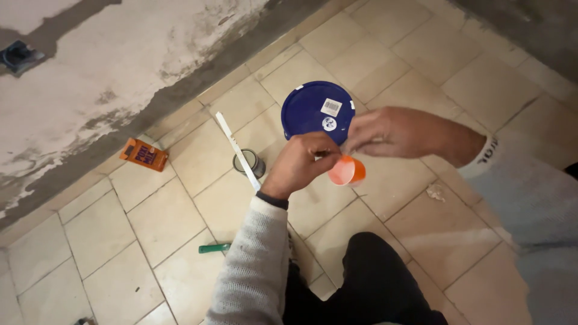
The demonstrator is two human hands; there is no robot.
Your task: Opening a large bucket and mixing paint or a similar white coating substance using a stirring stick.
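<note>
**Small orange cup held over a tiled floor, both hands at its rim**

Head view: the small orange cup [347, 171] sits between the two hands, lifted clear of the floor. It is a stubby plastic cup, bright orange outside, paler and pinkish on the inside, and tilted so that its open mouth faces the camera. What it holds, if anything, cannot be made out.

The left hand [299, 164] comes up from a grey knitted sleeve [256, 265] and curls around the cup's left edge, fingers bent and closed in a pinch at the rim. The right hand [394, 132] reaches in from the right, out of a light grey sleeve [524, 192]; its fingers are drawn together just above the cup, but motion blur hides whether they pinch the cup, something small, or nothing.

Just behind the hands a round blue bucket lid [316, 108] lies on the beige tiles [162, 216], with a white sticker and a small round mark on top. To its left stands a small metal tin [251, 164] with a flat white stirring stick [236, 147] leaning out of it. Further left, near the rough plastered wall [90, 78], lies an orange carton [143, 154]. A green tool handle [214, 247] lies on the floor beside the left sleeve. The person's dark trouser leg [373, 283] fills the bottom of the view
</note>
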